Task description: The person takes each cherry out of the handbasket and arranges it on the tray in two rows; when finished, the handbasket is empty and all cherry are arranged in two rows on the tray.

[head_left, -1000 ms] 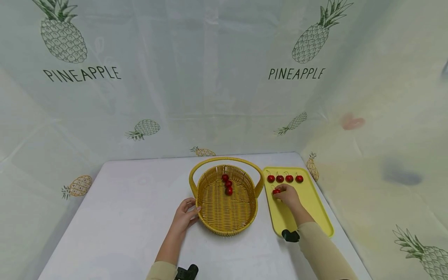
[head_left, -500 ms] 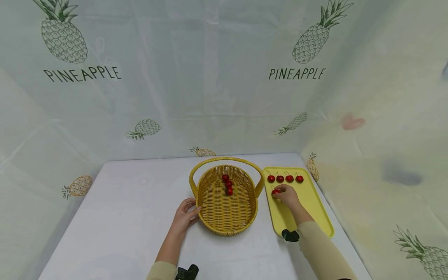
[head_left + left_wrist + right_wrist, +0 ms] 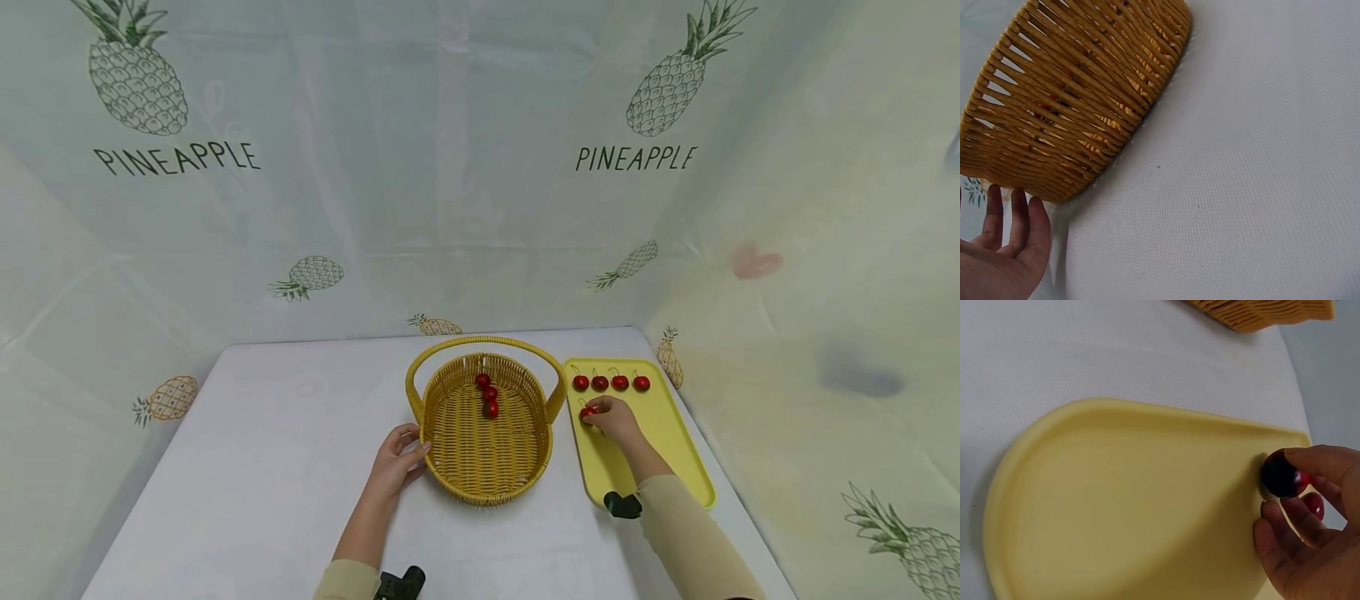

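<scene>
In the head view, the right hand [image 3: 619, 420] pinches a red cherry [image 3: 587, 414] at its fingertips over the yellow tray [image 3: 672, 427]. In the left wrist view, the left hand's [image 3: 1010, 259] straight fingers touch the wicker basket [image 3: 1072, 94]. In the right wrist view, the cherry sits between thumb and fingers.

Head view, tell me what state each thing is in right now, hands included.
Basket, upright.
Basket handle, raised.
Three basket cherries, lying in a rough line.
Tray, lying flat.
Four tray cherries, in a row, stems on.
Held cherry, pinched.
Right hand, pinching the held cherry.
Left hand, touching the basket's side.
</scene>
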Demonstrator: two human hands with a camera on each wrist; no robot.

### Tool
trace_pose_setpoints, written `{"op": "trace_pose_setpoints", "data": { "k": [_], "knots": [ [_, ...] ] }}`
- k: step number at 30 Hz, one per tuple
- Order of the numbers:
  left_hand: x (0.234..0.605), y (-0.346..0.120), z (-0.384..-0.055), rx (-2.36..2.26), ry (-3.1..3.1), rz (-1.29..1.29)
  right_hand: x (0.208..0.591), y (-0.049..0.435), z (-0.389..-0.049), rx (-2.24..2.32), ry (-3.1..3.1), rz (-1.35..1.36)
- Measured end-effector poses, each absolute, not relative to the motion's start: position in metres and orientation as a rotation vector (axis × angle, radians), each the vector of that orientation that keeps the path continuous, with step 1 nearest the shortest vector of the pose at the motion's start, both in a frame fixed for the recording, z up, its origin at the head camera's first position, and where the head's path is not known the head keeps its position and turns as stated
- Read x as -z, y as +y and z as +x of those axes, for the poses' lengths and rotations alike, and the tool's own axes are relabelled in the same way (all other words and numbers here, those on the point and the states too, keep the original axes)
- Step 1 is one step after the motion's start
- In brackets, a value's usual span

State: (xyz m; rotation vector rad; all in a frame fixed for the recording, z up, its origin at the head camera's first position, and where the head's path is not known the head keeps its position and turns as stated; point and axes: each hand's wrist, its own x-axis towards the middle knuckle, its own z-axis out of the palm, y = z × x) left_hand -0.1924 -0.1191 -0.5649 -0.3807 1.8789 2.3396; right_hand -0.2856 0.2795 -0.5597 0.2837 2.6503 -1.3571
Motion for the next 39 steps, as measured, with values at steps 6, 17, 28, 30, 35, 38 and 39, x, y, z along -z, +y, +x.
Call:
{"op": "trace_pose_setpoints", "data": {
  "k": [6,17,28,30,35,38,39],
  "knots": [
    [0.565,-0.119,-0.193,-2.337,1.871,-0.383,0.556,0.28,-0.285,1.362,2.634,0.284],
    [0.564,-0.119,-0.193,-2.324,1.873,-0.38,0.543,0.287,-0.276,1.276,2.712,0.187],
    [0.562,-0.118,-0.19,-2.323,1.873,-0.389,0.511,0.273,-0.244,1.355,2.665,-0.02],
    [0.562,-0.119,-0.19,-2.325,1.874,-0.387,0.504,0.268,-0.238,1.364,2.645,-0.042],
    [0.562,-0.119,-0.19,-2.328,1.871,-0.381,0.491,0.254,-0.226,1.351,2.622,-0.103],
    [0.561,-0.118,-0.189,-2.324,1.872,-0.385,0.486,0.246,-0.22,1.332,2.608,-0.171],
    [0.561,-0.118,-0.189,-2.32,1.877,-0.387,0.484,0.243,-0.218,1.327,2.607,-0.196]
  ]
}}
